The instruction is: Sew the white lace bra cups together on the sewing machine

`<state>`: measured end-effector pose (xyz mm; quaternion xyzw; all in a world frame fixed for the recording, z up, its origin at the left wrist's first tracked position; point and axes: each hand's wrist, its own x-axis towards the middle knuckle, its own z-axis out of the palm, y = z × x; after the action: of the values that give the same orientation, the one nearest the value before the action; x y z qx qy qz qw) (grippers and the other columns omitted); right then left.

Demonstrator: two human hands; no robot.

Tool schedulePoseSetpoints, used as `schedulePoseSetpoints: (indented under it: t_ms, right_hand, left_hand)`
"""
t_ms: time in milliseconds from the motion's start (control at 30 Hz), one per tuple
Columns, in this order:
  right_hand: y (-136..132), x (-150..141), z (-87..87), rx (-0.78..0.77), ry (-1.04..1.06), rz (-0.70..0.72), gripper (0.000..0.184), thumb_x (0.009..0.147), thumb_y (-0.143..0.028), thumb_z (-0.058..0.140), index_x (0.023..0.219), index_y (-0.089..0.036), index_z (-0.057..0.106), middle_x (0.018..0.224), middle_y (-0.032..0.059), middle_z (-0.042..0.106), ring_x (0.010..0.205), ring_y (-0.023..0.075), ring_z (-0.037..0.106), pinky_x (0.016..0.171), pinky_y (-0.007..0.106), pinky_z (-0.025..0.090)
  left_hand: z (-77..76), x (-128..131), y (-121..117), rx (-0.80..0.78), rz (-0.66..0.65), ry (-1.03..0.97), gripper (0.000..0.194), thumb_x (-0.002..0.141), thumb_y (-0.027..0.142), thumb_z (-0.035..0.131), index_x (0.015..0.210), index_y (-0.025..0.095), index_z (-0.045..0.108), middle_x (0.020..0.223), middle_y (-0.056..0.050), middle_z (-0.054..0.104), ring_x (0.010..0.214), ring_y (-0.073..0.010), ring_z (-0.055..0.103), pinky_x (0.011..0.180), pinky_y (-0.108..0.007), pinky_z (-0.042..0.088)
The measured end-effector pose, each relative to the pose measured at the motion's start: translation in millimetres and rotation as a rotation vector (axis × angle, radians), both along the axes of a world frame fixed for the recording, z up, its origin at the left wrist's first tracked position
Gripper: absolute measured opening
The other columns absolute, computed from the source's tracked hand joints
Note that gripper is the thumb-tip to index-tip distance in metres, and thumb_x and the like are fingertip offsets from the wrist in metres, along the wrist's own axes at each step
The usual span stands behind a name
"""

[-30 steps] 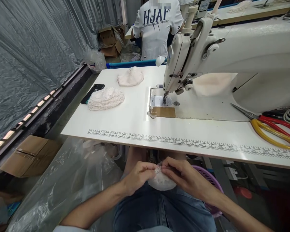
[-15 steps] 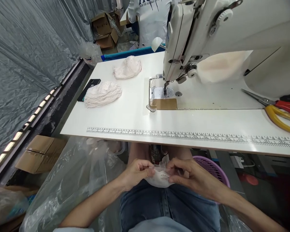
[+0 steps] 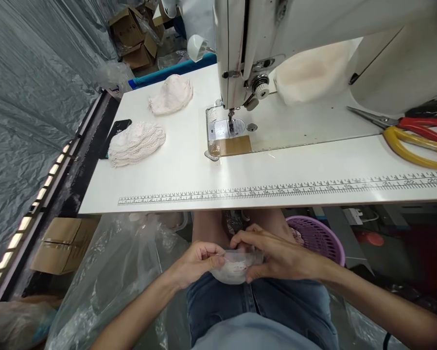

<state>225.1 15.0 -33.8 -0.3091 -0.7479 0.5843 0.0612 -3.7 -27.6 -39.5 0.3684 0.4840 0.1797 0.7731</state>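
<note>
Low over the lap, my left hand [image 3: 202,262] pinches the left rim of a small translucent bowl-shaped thing [image 3: 227,273] between thumb and fingers. My right hand [image 3: 272,253] grips its right side, thumb in front and fingers over the far edge. Whitish matter with small reddish marks shows inside the thing; I cannot make out what it is. Above, on the white table [image 3: 182,170], lie a stack of cream lace-edged fabric pieces [image 3: 136,144] and a separate pale fabric piece [image 3: 172,95]. A sewing machine [image 3: 236,58] stands in front of me, its needle over the metal plate.
Scissors [image 3: 404,131] with red and yellow handles lie at the right. A dark phone [image 3: 111,136] is partly under the fabric stack. A purple basket [image 3: 327,238] stands below the table, right of my knees. Clear plastic sheeting [image 3: 119,277] and a cardboard box [image 3: 63,245] are at the left.
The view has tilted down and turned. My right fingers have shifted from pinching near the middle to holding the thing's right side. Its bowl shape shows more plainly. My left hand keeps its pinch.
</note>
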Motion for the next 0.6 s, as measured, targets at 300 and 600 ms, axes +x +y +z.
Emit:
schedulePoseSetpoints:
  t_ms: [300, 600]
  right_hand:
    - [-3.2, -7.7, -16.1, -0.162, 0.088, -0.015, 0.025, 0.076, -0.041, 0.065, 0.075, -0.016, 0.068, 0.068, 0.0004, 0.062, 0.071, 0.0164, 0.055, 0.06, 0.023, 0.037]
    - [2.3, 0.5, -13.6, -0.113, 0.099, 0.092, 0.03, 0.075, -0.044, 0.066, 0.084, -0.016, 0.068, 0.077, 0.0021, 0.063, 0.075, 0.0174, 0.055, 0.063, 0.023, 0.038]
  left_hand:
    - [5.8, -2.2, 3.6, 0.096, -0.281, 0.129, 0.036, 0.065, 0.037, 0.075, 0.089, 0.011, 0.07, 0.073, -0.003, 0.064, 0.065, -0.0106, 0.052, 0.061, -0.019, 0.038]
    - [2.3, 5.0, 8.8, 0.012, -0.199, 0.167, 0.014, 0.066, 0.025, 0.072, 0.073, 0.013, 0.073, 0.065, -0.001, 0.067, 0.062, -0.0108, 0.057, 0.061, -0.019, 0.043]
